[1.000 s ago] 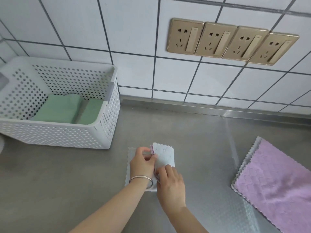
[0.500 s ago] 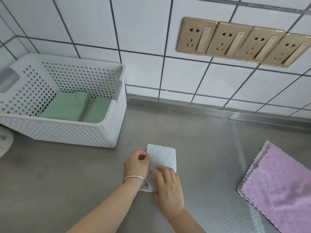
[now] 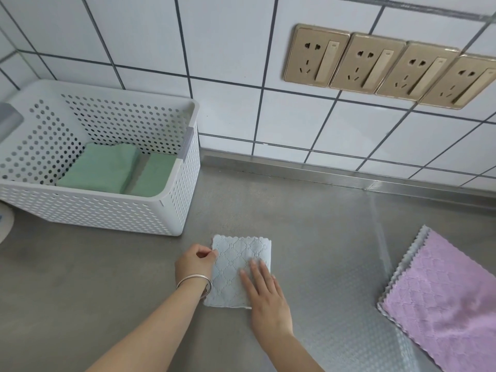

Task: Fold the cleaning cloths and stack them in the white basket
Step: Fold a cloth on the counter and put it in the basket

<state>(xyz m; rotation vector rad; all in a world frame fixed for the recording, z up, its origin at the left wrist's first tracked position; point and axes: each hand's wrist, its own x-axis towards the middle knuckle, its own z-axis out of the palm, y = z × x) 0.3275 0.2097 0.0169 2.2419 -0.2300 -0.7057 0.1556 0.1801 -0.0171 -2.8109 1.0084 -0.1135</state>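
Note:
A pale blue-white cleaning cloth (image 3: 236, 261) lies folded into a small rectangle on the steel counter in front of me. My left hand (image 3: 196, 264), a bangle on its wrist, pinches the cloth's upper left edge with curled fingers. My right hand (image 3: 264, 294) lies flat on the cloth's right half, fingers straight and pressing down. The white perforated basket (image 3: 171, 210) stands at the back left and holds two folded green cloths (image 3: 102, 167). A pink cloth (image 3: 451, 288) lies spread out at the right.
A tiled wall with a row of gold sockets (image 3: 389, 65) rises behind the counter. A round white object (image 3: 4, 218) peeks in at the far left edge, beside the basket.
The cloth's raised flap has been laid down and the cloth now lies flat. My right hand has opened and spread over it. The view has shifted, so the basket sits further right.

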